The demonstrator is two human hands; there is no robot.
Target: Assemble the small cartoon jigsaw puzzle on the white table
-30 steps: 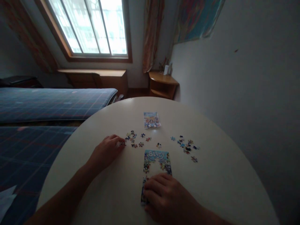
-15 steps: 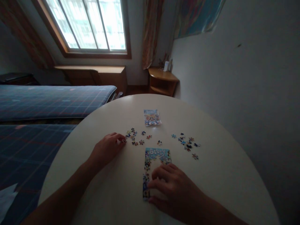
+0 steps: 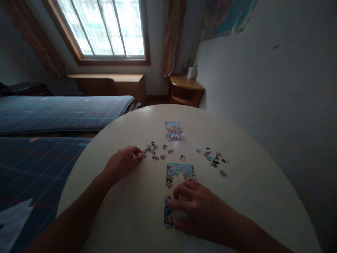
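A partly built jigsaw puzzle (image 3: 180, 172) with a blue title strip lies on the round white table (image 3: 252, 196). My right hand (image 3: 196, 207) rests on its lower part, fingers curled loosely and pressing down on the pieces. My left hand (image 3: 122, 162) lies at the left, its fingertips pinched on a small puzzle piece (image 3: 143, 154) at the edge of a loose scatter of pieces (image 3: 156, 151). Another group of loose pieces (image 3: 213, 160) lies to the right of the puzzle.
A small picture card (image 3: 173, 129) lies further back on the table. Beds with blue plaid covers (image 3: 52, 112) stand at the left. A wooden corner shelf (image 3: 186, 89) and a window (image 3: 102, 30) are behind. A wall runs along the right.
My right hand has slid up and rightward over the puzzle, uncovering its lower left strip. My left hand has stayed by the loose pieces. The view has shifted slightly.
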